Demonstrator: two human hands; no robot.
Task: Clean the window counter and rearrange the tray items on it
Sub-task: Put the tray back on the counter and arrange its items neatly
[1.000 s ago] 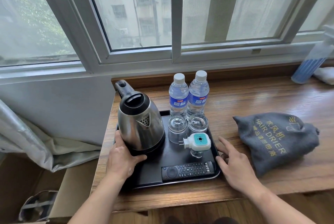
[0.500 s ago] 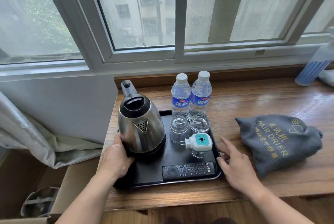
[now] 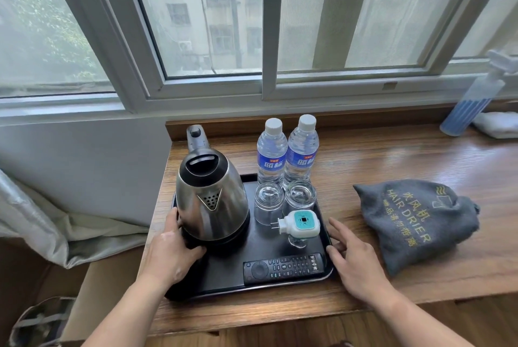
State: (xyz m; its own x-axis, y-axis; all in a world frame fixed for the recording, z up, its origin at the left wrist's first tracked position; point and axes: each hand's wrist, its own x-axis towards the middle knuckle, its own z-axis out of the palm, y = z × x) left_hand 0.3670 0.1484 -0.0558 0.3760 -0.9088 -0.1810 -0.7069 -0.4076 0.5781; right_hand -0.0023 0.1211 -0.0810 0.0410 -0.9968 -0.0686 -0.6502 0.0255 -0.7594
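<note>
We judge nothing wiped or rearranged yet: left grip (image 3: pixel 173 251) seemingly clasps the tray (image 3: pixel 224 276) rim, right grip (image 3: pixel 353 262) flat-fingered just beside it.

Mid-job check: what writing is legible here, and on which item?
"HAIR DRIER": on the grey bag.
"吹风机": same bag, beside the English.
Third line on the bag: Chinese, only partly legible.
Water bottles, blue labels: characters blurred.
Remote, right end: characters too small to read.
</note>
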